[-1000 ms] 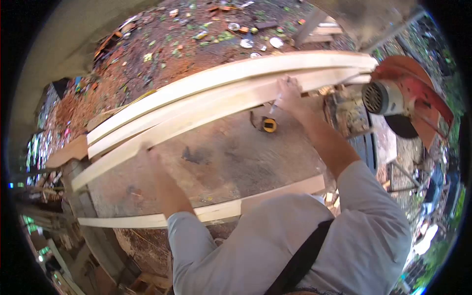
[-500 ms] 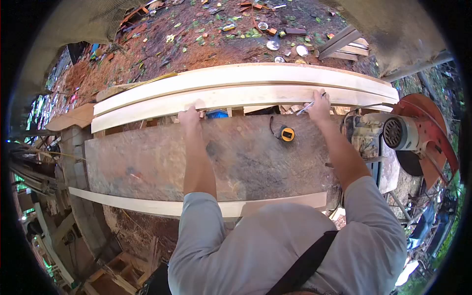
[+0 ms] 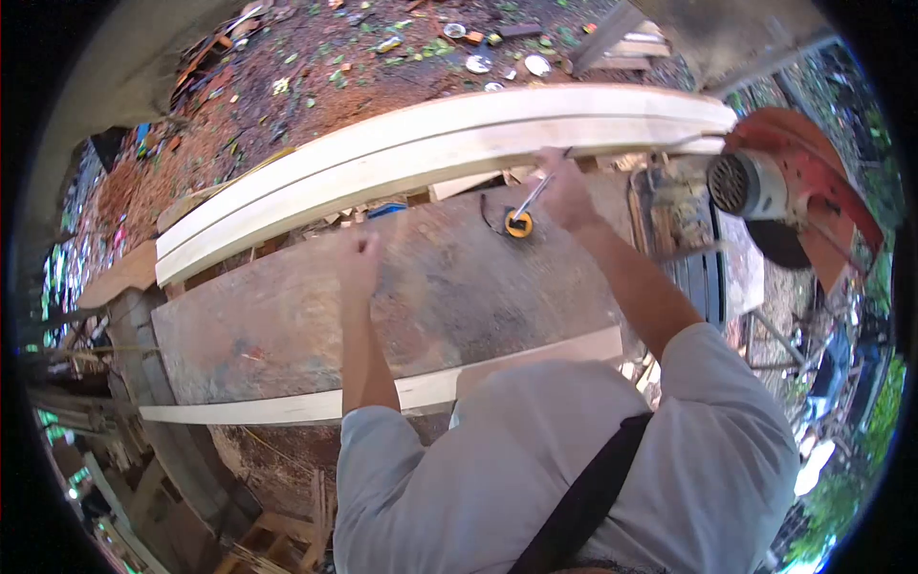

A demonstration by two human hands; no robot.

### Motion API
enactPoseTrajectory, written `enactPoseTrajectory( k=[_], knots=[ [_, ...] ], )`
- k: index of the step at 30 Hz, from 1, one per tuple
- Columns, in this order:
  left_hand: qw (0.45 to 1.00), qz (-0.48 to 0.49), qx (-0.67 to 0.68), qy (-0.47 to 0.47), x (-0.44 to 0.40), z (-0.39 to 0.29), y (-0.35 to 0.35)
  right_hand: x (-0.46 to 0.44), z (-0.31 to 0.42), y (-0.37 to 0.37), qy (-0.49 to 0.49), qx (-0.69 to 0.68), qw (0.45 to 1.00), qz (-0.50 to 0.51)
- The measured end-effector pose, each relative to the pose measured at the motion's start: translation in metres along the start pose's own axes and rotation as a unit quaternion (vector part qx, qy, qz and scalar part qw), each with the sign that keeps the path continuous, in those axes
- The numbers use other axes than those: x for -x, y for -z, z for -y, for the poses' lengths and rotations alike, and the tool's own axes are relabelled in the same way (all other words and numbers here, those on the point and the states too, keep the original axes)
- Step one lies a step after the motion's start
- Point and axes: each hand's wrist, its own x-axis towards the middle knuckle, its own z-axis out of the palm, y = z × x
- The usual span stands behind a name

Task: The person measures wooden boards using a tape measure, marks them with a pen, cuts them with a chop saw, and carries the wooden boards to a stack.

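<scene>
My left hand (image 3: 360, 258) hovers over the worn tabletop (image 3: 287, 325), off the boards. It is smeared by motion, so its finger positions are unclear. My right hand (image 3: 566, 194) is closed around a slim silver pen-like stick (image 3: 535, 194), whose lower end points toward a yellow and black tape measure (image 3: 518, 225) on the table. That hand is near the front edge of the nearer pale board (image 3: 402, 165). A second pale board (image 3: 382, 132) lies alongside, just behind it. Both boards run along the far side of the table.
A saw-like machine with a red guard (image 3: 803, 172) and a motor stands at the right end. Another long pale board (image 3: 277, 411) lies along the table's near edge. Wood offcuts and a blue item (image 3: 387, 209) show below the far boards. Littered soil (image 3: 316, 86) spreads beyond.
My left hand has let go of the nearer board and drawn back over the table. My right hand has come off the board edge toward the tape measure, still holding the stick. The view has shifted.
</scene>
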Motion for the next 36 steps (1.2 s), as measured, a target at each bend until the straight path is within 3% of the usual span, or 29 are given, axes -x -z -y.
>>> enactPoseTrajectory(
  k=[1,2,4,6,8,9,12,14,16,19,21,22,24,25,27,28,30,31,33,34,36],
  knots=[
    [0.999,0.028,-0.008,-0.027,0.030,0.020,-0.013,0.029,0.006,-0.001,0.011,-0.108,0.994,0.032],
    [0.997,0.056,-0.015,-0.054,0.061,0.038,-0.025,0.055,0.019,0.003,0.044,-0.106,0.991,0.068],
    [0.982,0.162,-0.097,-0.006,0.125,0.045,-0.029,0.119,0.023,0.012,0.085,-0.067,0.983,0.150],
    [0.985,0.167,-0.032,-0.007,0.185,0.050,-0.024,0.181,-0.002,0.006,0.085,-0.024,0.978,0.187],
    [0.979,0.136,-0.104,-0.111,0.229,0.093,-0.008,0.226,-0.024,0.009,0.088,-0.059,0.969,0.223],
    [0.978,0.139,-0.106,-0.116,0.242,0.100,0.005,0.244,-0.026,0.017,0.066,-0.006,0.969,0.238],
    [0.945,0.173,-0.222,-0.165,0.272,0.111,0.038,0.279,-0.032,0.031,0.043,0.004,0.961,0.275],
    [0.900,0.114,-0.352,-0.232,0.277,0.119,0.044,0.295,-0.030,0.034,0.047,0.036,0.961,0.272],
    [0.914,0.120,-0.324,-0.214,0.268,0.117,0.048,0.303,-0.025,0.034,0.051,0.067,0.962,0.260],
    [0.908,0.218,-0.290,-0.209,0.247,0.101,0.042,0.308,-0.018,0.040,0.015,0.055,0.959,0.276],
    [0.879,0.228,-0.352,-0.228,0.242,0.089,0.042,0.306,-0.013,0.047,-0.001,0.069,0.942,0.327],
    [0.875,0.227,-0.356,-0.237,0.238,0.081,0.039,0.306,-0.012,0.051,-0.004,0.069,0.946,0.317],
    [0.880,0.239,-0.343,-0.224,0.234,0.067,0.032,0.308,-0.011,0.060,0.038,0.207,0.948,0.241],
    [0.881,0.244,-0.339,-0.221,0.233,0.061,0.028,0.306,-0.011,0.069,0.034,0.207,0.949,0.236],
    [0.858,0.230,-0.354,-0.294,0.229,0.041,0.014,0.294,-0.017,0.097,0.069,0.218,0.968,0.108],
    [0.858,0.229,-0.354,-0.294,0.228,0.032,0.005,0.286,-0.022,0.115,0.070,0.218,0.967,0.108],
    [0.937,0.257,-0.106,-0.210,0.223,0.012,-0.016,0.270,-0.039,0.153,0.047,0.137,0.969,0.199],
    [0.937,0.256,-0.105,-0.213,0.216,0.004,-0.025,0.267,-0.053,0.159,0.048,0.140,0.969,0.197],
    [0.902,0.423,-0.083,-0.039,0.199,-0.008,-0.045,0.267,-0.080,0.170,-0.041,0.082,0.957,0.277],
    [0.902,0.422,-0.079,-0.045,0.186,-0.001,-0.056,0.268,-0.079,0.179,-0.040,0.088,0.957,0.275],
    [0.836,0.539,0.032,0.101,0.157,0.017,-0.078,0.268,-0.066,0.190,0.045,0.162,0.969,0.179]
  ],
)
